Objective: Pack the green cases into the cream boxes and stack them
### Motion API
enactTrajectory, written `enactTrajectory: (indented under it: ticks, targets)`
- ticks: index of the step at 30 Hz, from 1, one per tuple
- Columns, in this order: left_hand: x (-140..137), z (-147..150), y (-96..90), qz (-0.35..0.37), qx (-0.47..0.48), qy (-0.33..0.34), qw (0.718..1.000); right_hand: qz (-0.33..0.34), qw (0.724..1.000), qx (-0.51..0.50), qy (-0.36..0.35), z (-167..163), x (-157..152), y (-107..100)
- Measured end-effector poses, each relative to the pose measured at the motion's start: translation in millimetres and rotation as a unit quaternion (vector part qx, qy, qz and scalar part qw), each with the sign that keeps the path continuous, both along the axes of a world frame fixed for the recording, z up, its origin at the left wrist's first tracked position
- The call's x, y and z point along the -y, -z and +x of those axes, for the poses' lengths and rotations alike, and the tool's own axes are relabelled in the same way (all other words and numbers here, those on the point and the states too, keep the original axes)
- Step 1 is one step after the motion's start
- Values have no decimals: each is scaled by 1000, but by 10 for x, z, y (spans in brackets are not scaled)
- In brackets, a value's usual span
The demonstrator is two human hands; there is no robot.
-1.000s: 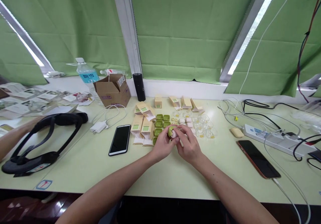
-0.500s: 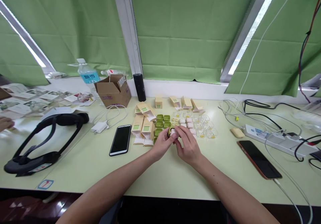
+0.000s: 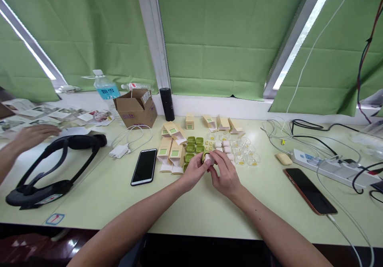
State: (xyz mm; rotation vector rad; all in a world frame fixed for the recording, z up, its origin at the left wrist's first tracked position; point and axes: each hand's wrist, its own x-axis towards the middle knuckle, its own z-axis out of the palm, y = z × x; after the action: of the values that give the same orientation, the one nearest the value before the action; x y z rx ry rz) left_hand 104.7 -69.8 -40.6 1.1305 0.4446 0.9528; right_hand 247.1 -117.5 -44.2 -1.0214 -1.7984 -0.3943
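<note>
Just below and right of the frame's centre, the left hand (image 3: 193, 172) and right hand (image 3: 226, 175) grip 1 green-and-white piece (image 3: 210, 159) between curled fingers (image 3: 220, 159), forearms (image 3: 140, 215) slanting inward.

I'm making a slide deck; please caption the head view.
Left hand and right hand hold a small green-and-white item near green containers and small cartons on a pale table.

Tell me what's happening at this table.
Someone's left hand and right hand together hold a small green-and-white piece. Just beyond sit green cups, with pale blocks and clear cups to the right and paper boxes to the left. At the far left, another person's hand is over the table.
</note>
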Motion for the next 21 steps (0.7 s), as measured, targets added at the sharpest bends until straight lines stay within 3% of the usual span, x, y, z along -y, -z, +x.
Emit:
enactTrajectory:
  ticks: [9,16,21]
  targets:
    - [-22,-40,-58,-45,120,100,987,-14,1000,-10,-1,63,-43,26]
    - [-112,-46,-34,-73,135,34,987,-36,998,-43,-26,89,-63,-33]
    - [-240,-80,9,-54,146,-69,985,-29,996,-64,49,248,-104,-130]
